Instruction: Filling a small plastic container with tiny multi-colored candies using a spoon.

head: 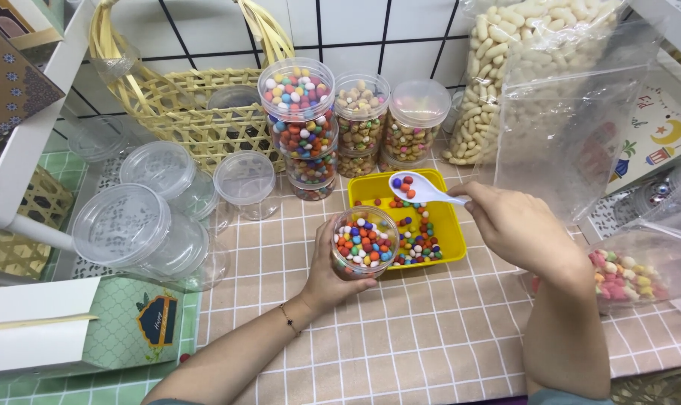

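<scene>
My left hand point(327, 276) grips a small clear round jar point(364, 241) nearly full of multicoloured candy balls, held just at the left edge of a yellow tray point(451, 225). My right hand point(517, 227) holds a white plastic spoon point(419, 189) carrying a few candy balls above the tray, a little up and right of the jar. More candy balls lie scattered in the tray.
Behind the tray stand stacked clear jars of coloured candy point(299, 112) and of nuts point(361, 120), point(414, 120). Empty lidded jars point(134, 225) sit at left before a wicker basket point(183, 105). Clear bags of pale snacks point(520, 75) and pink candy point(629, 274) are at right.
</scene>
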